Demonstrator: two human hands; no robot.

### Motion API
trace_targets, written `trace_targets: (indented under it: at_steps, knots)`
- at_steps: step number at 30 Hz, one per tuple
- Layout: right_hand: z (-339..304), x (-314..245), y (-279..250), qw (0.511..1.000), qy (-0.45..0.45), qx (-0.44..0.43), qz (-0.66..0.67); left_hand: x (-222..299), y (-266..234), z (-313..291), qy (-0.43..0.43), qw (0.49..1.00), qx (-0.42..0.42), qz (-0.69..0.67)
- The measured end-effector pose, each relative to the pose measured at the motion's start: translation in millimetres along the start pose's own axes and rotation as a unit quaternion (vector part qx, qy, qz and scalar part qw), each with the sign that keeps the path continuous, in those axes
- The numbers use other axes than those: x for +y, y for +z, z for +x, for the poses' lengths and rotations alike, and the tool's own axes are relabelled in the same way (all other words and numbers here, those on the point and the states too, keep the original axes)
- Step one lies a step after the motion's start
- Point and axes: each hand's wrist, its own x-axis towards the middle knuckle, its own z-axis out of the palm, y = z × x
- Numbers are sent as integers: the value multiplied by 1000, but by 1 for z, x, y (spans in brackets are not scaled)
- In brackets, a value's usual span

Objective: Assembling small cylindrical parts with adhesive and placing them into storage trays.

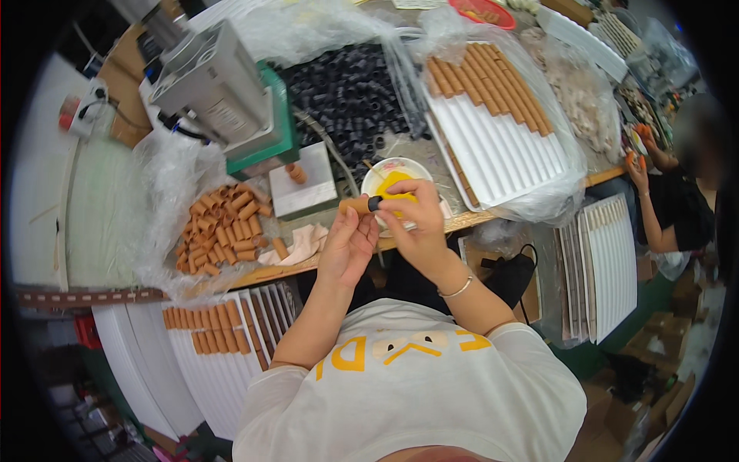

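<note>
My left hand (343,245) is closed round a short brown cardboard tube (352,206), held level above the table's front edge. At the tube's right end is a black ring-shaped piece (375,203), which the fingers of my right hand (419,223) pinch. Just behind my right hand stands a white bowl (414,167) containing something yellow (394,182) and a thin stick. My fingers partly cover the yellow thing, so I cannot tell its kind. Many similar black pieces (346,88) lie heaped farther back, and loose brown tubes (223,227) are piled to the left.
A grey and green press machine (223,100) rises at the back left, over a metal block (302,189). A ridged white tray (493,146) of brown tubes lies at the right; another tray (204,377) sits low left. At far right works another person (681,185).
</note>
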Motion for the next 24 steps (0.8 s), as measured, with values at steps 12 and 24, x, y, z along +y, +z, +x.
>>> trace_targets:
  at_steps: [12, 24]
  knots:
    - [23, 97, -107, 957, 175, 226, -44, -7, -9, 13, -69, 992, 44, -92]
    - [33, 287, -230, 837, 293, 198, -418, 11, -17, 2, 49, 997, 60, 14]
